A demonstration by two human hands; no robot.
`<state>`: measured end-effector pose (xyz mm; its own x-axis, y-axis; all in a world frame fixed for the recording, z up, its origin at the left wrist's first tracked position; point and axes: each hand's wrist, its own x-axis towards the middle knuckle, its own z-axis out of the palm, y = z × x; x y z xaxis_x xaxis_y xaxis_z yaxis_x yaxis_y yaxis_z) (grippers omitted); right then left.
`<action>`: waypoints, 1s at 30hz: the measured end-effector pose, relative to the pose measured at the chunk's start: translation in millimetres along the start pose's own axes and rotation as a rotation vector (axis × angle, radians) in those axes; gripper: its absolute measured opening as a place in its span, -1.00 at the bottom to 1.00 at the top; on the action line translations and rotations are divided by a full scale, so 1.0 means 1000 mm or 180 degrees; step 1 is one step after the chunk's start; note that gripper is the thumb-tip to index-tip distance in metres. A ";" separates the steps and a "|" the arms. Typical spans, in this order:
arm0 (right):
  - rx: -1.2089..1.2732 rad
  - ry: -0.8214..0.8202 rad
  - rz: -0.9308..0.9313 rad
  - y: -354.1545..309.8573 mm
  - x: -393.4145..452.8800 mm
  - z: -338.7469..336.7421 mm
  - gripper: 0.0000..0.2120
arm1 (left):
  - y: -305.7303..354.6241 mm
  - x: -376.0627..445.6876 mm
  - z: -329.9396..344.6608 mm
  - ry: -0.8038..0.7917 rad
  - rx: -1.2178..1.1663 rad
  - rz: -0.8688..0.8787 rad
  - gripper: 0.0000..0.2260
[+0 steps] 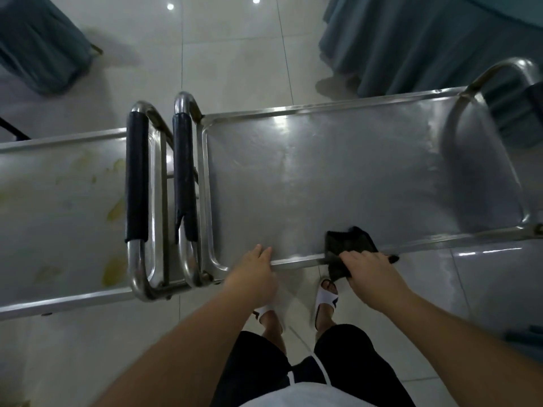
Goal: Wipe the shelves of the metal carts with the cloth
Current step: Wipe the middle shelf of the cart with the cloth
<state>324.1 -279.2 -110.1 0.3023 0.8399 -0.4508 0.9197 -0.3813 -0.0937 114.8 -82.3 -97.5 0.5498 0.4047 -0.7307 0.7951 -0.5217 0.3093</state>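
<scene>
1. Two metal carts stood end to end on a pale tiled floor (235, 54), seen from above by a person standing at their near side.
2. The right cart (338, 177) had a bare, shiny top shelf with a raised rim.
3. The left cart (58, 201) carried yellowish stains across its top shelf.
4. Each cart's looped handle, wrapped in a black grip, met the other's in the middle: the left handle (136, 177) and the right handle (183, 177) stood just beside each other.
5. The left hand (252, 273) rested on the right cart's near rim, fingers straight and together.
6. The right hand (368, 270) gripped a dark cloth (349, 240), fingers curled round it.
7. The cloth lay over the near rim, part on the shelf, part hanging below.
8. Blue-green draped fabric (426, 39) hung beyond the carts.
</scene>
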 end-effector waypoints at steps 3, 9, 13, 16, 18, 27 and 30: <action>0.0341 -0.0240 -0.0138 -0.029 -0.006 -0.004 -0.79 | 0.004 -0.021 0.003 0.0103 0.0214 0.0051 -0.45; 0.0675 -0.0447 -0.0215 -0.058 -0.015 -0.017 -0.74 | 0.013 -0.059 0.015 0.0241 0.0072 -0.0027 -0.46; 0.0652 -0.0502 -0.0184 -0.054 -0.026 -0.030 -0.67 | 0.023 -0.083 0.030 0.0402 0.0084 -0.0164 -0.43; 0.0540 -0.0508 -0.0242 -0.046 -0.046 -0.040 -0.71 | 0.038 -0.106 0.049 0.0504 0.0152 -0.0317 -0.44; 0.0455 -0.0560 -0.0308 -0.040 -0.062 -0.043 -0.70 | 0.049 -0.121 0.064 0.0525 0.0180 -0.0414 -0.46; 0.0152 -0.0687 -0.0478 -0.030 -0.122 -0.036 -0.61 | 0.067 -0.161 0.122 0.0432 0.0189 -0.0604 -0.48; 0.0106 -0.0740 -0.0356 -0.035 -0.130 -0.029 -0.59 | 0.060 -0.163 0.131 0.0384 0.0197 -0.0655 -0.51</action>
<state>259.6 -363.7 -22.3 0.1299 0.7677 -0.6275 0.9342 -0.3068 -0.1819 39.2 -277.9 -40.0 0.4074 0.5920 -0.6954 0.8784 -0.4624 0.1210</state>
